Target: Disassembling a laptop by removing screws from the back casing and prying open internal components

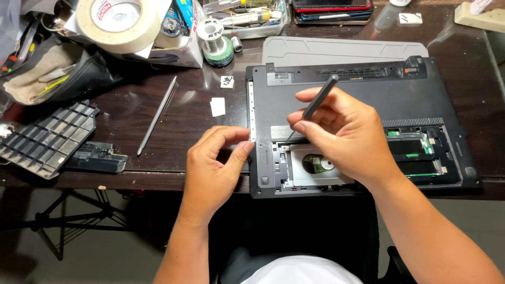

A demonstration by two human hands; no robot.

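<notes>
Right, the dark grey laptop (363,100) lies upside down on the dark counter (173,126), its bottom cover off at the near edge. The right hand (347,137) pinches a slim dark screwdriver (320,98) between thumb and fingertips, tip down at the edge of the open bay, just above the silver hard drive (310,165). The left hand (215,165) rests at the laptop's left edge, thumb and forefinger curled and pressing against the case, holding nothing. To the right of the drive, green memory boards (415,150) show in their slot.

Behind the laptop, a grey panel (342,50) lies flat. Left of it on the counter: two small white paper scraps (218,107), a thin metal rod (157,115) lying diagonally, a black ribbed cover (44,138) and a black battery block (97,158). Farther back, a big roll of cream tape (118,23) with a round red-and-white label inside its core sits atop a white box (176,52), a solder spool (214,42) on a green base beside it.
</notes>
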